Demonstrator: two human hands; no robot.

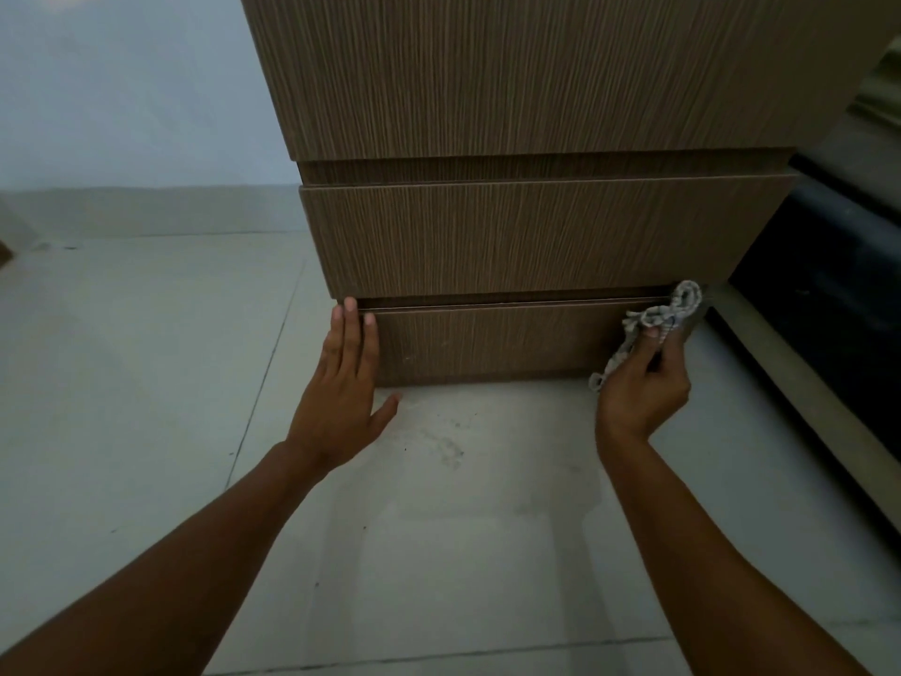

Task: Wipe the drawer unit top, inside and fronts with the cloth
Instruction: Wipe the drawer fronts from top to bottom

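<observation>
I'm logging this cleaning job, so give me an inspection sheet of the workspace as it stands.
surface: pale tiled floor, specks and smudges in front of the unit.
job's things: wood drawer unit, three fronts in view, its top out of view; cloth bunched at the right end of the bottom drawer.
clutter: nothing seen.
hands: left hand flat, fingertips at the bottom drawer's upper left corner; right hand grips the cloth.
cables: nothing seen.
surroundings: pale wall at left; dark furniture at right, unclear what.
</observation>
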